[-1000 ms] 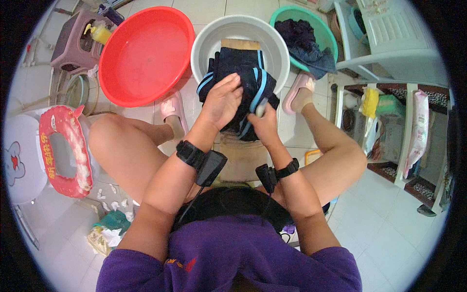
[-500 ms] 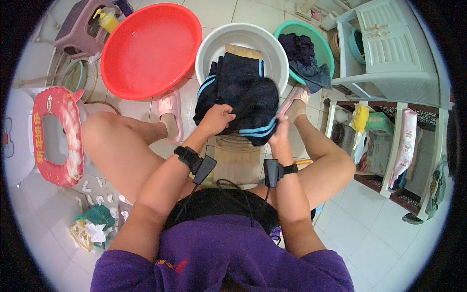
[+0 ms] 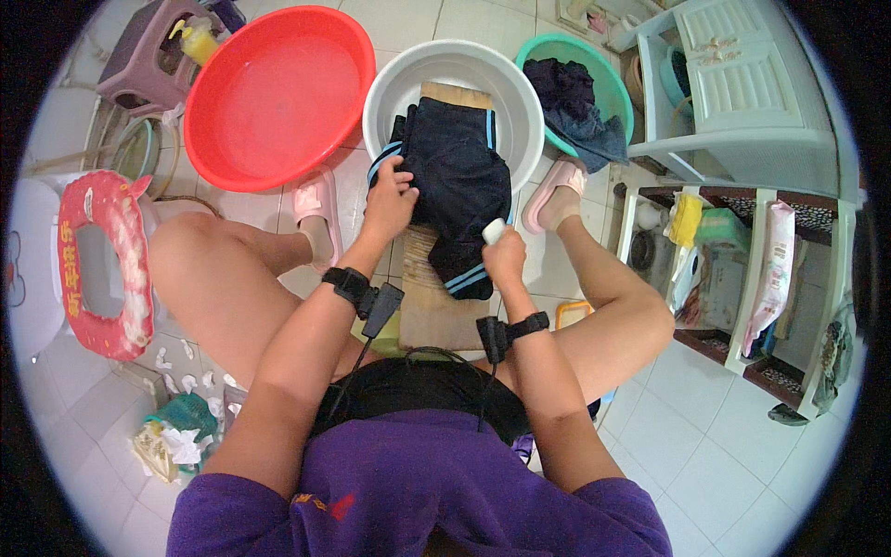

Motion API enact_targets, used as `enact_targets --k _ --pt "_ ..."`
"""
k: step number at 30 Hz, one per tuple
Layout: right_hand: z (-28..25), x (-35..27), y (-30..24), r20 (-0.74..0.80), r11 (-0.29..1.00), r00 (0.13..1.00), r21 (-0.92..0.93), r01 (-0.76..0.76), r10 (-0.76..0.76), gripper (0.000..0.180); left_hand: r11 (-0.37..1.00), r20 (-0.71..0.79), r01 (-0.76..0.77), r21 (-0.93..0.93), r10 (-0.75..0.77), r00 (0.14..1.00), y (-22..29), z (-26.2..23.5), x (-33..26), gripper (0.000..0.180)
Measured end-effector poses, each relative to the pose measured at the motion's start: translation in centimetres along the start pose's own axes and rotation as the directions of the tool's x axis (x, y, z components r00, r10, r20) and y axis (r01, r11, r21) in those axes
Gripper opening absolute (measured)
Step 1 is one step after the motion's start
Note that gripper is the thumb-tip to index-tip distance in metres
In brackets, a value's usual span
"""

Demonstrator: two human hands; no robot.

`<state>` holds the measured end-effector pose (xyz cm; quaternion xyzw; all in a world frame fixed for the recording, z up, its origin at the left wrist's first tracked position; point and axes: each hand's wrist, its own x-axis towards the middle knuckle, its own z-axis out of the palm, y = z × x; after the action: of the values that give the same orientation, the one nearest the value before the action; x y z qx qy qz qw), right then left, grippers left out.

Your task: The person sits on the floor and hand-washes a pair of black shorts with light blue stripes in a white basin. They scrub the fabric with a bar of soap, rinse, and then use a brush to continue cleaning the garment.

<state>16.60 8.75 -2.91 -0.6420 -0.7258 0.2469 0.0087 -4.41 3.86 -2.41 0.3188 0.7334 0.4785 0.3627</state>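
A dark navy garment (image 3: 457,186) with light blue stripes lies spread on a wooden washboard (image 3: 436,306) that leans into a grey basin (image 3: 390,88). My left hand (image 3: 392,197) presses down on the garment's left edge. My right hand (image 3: 504,254) grips a small white bar of soap (image 3: 494,230) at the garment's lower right edge. Both wrists wear black bands with small devices.
A red basin (image 3: 278,93) of water stands at the left, a green basin (image 3: 608,88) with dark clothes at the right. Pink slippers are on my feet. A shelf unit (image 3: 742,269) stands right, a red padded seat ring (image 3: 97,265) left, and a purple stool (image 3: 153,65) behind.
The garment now lies flatter on the board. My right hand has drawn back toward me to the garment's lower edge with the soap; my left hand stays on the left edge.
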Motion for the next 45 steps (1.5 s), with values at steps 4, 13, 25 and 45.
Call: enact_targets --k 4,13,25,45 --pt "-2.4 3.0 0.4 0.367 0.126 0.913 0.912 -0.391 0.176 0.017 0.921 0.027 0.112 0.374 -0.132 0.991 -0.2 1.7 -1.9 0.025" --pt "-11.4 0.6 -7.9 0.255 -0.580 0.837 0.623 -0.525 -0.484 0.051 0.279 0.418 0.427 -0.860 -0.094 0.904 4.7 2.4 -0.8 0.046" --pt "-4.3 3.5 8.9 0.354 0.752 0.853 0.416 -0.512 0.384 0.023 0.631 0.526 -0.176 0.756 -0.425 0.737 3.7 -0.5 -5.1 0.060" --pt "7.2 10.3 -4.3 -0.087 0.860 0.898 -0.340 0.381 -0.432 0.045 0.564 0.384 -0.180 0.806 -0.267 0.884 -3.0 3.7 -5.8 0.095"
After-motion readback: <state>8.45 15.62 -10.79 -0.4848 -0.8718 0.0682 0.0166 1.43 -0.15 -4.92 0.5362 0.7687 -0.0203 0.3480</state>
